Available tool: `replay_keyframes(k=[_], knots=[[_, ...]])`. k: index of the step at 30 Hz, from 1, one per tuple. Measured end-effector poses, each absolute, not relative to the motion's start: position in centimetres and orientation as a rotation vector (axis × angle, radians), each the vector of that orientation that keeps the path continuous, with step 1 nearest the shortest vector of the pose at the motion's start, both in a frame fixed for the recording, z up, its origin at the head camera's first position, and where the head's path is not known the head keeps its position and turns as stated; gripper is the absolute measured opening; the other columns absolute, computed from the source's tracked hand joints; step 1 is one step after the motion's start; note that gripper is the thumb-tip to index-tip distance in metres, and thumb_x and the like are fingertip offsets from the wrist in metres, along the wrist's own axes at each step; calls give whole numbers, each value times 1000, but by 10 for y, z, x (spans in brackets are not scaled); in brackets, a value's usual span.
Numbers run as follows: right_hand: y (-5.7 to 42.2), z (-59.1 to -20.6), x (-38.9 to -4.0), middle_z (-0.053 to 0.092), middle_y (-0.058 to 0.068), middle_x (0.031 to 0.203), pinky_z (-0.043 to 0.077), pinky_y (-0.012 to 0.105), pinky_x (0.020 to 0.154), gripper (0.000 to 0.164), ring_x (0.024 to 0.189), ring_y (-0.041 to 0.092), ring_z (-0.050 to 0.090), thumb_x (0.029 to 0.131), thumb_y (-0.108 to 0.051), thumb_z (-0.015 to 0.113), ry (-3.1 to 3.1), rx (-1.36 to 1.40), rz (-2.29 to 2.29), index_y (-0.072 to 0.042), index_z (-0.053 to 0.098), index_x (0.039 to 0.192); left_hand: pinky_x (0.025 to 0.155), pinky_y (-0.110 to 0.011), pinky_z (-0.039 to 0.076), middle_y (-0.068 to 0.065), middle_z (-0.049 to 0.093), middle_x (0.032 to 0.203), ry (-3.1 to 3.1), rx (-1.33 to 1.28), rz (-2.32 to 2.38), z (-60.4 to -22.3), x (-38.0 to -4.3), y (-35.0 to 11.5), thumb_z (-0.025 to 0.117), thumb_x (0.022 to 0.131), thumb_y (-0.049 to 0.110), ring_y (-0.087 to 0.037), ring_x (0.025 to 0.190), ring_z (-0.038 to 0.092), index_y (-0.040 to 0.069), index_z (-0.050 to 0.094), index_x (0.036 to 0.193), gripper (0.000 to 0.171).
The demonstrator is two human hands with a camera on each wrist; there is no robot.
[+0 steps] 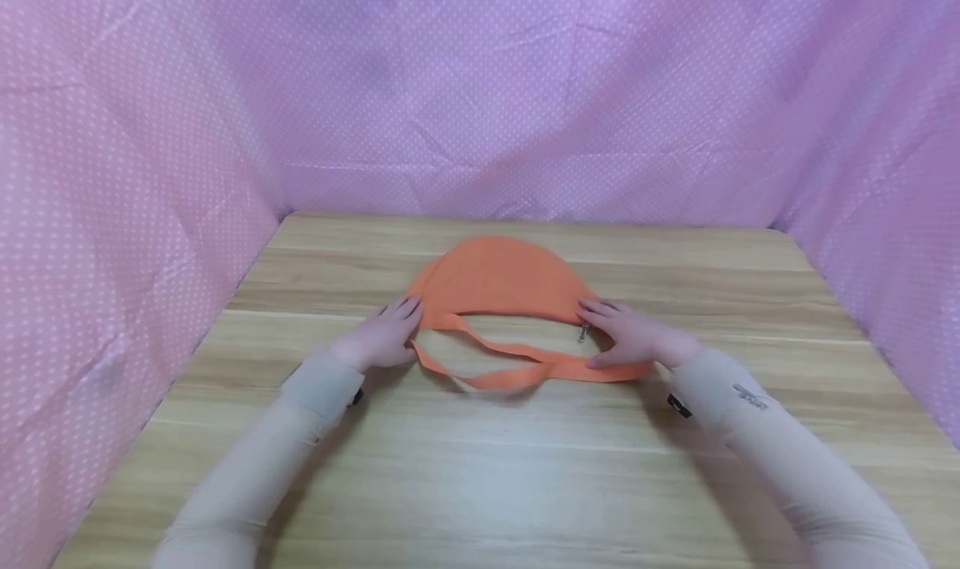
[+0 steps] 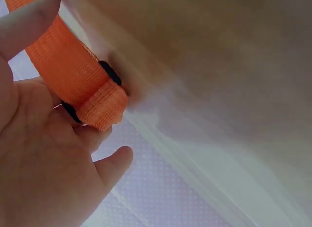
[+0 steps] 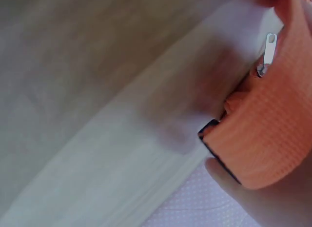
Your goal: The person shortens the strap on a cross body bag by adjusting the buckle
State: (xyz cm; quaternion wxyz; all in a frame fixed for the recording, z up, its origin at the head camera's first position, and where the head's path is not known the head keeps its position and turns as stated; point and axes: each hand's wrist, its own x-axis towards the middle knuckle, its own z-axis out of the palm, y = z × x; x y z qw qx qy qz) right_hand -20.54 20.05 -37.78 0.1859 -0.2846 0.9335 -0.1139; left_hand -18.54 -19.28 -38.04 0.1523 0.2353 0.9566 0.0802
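A crescent-shaped orange fabric bag [image 1: 502, 277] lies on the wooden table, rounded side away from me. Its orange strap [image 1: 510, 377] loops loosely on the near side. My left hand [image 1: 382, 336] rests on the bag's left corner with fingers stretched out. In the left wrist view, a strap end [image 2: 73, 71] with a black buckle [image 2: 110, 72] lies across that hand's fingers, partly hiding them. At the right corner, my right hand [image 1: 630, 336] touches the bag with extended fingers, its thumb over the strap. A silver zipper pull [image 1: 582, 332] hangs beside these fingers.
The light wood-grain table [image 1: 480, 486] extends around the bag on every side. Pink polka-dot cloth [image 1: 525, 94] hangs behind it and along the left and right sides. Both forearms, in pale sleeves [image 1: 247, 461], reach in from the near edge.
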Motion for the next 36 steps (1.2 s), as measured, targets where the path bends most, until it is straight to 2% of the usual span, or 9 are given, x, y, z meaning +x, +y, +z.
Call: replay_keyframes(k=[4, 10, 13, 17, 20, 25, 28, 31, 36], knots=[[200, -382, -214, 15, 13, 158, 9, 65, 110, 93, 141, 45, 11, 81, -53, 67, 2660, -764, -262, -8, 24, 150, 114, -57, 12, -22, 10, 156, 2742, 635, 228, -380, -200, -189, 54, 90, 18, -42, 143, 6, -6, 19, 147, 71], [199, -386, -228, 12, 14, 158, 6, 64, 111, 98, 141, 46, 11, 79, -57, 66, 2689, -738, -240, -7, 21, 150, 115, -55, 7, -22, 3, 157, 2722, 564, 232, -378, -217, -185, 52, 94, 28, -43, 143, 1, -2, 14, 149, 72], [199, -387, -232, 10, 15, 158, 5, 64, 111, 98, 141, 46, 9, 80, -58, 65, 2686, -716, -244, -7, 20, 150, 115, -55, 7, -24, 4, 156, 2726, 576, 262, -377, -219, -185, 49, 95, 17, -44, 143, 2, -1, 16, 149, 66], [200, -383, -231, 12, 19, 157, 5, 65, 110, 93, 140, 47, 11, 80, -57, 66, 2709, -725, -283, -7, 28, 148, 114, -57, 12, -24, 11, 155, 2760, 653, 357, -374, -215, -189, 45, 87, -8, -45, 142, 8, 1, 21, 149, 66], [201, -374, -226, 15, 21, 156, 4, 67, 107, 83, 138, 49, 15, 82, -51, 66, 2759, -749, -363, -7, 34, 146, 113, -57, 17, -23, 15, 155, 2806, 716, 472, -369, -208, -193, 45, 84, -12, -44, 142, 11, 3, 25, 149, 69], [204, -352, -212, 20, 22, 154, 4, 69, 104, 67, 136, 50, 18, 90, -43, 60, 2899, -714, -470, -6, 39, 142, 112, -57, 21, -24, 17, 154, 3009, 759, 599, -358, -192, -195, 53, 93, 9, -42, 143, 11, 3, 30, 147, 59], [210, -340, -201, 21, 23, 153, 1, 69, 103, 61, 136, 51, 16, 93, -40, 57, 2999, -630, -513, -6, 40, 141, 113, -59, 14, -25, 14, 154, 3173, 727, 617, -351, -178, -200, 58, 93, 23, -44, 142, 8, 2, 34, 144, 60], [220, -330, -191, 21, 25, 152, -1, 70, 102, 60, 134, 53, 15, 94, -42, 53, 3103, -516, -553, -6, 39, 139, 113, -61, 1, -26, 10, 155, 3292, 654, 638, -347, -164, -207, 60, 92, 31, -48, 141, 2, 2, 34, 145, 65], [235, -322, -176, 23, 28, 149, -2, 70, 101, 63, 132, 54, 17, 95, -48, 48, 3254, -327, -596, -2, 40, 138, 110, -63, -10, -21, -3, 157, 3421, 539, 593, -346, -149, -223, 60, 87, 42, -49, 141, -9, 11, 32, 147, 73]])
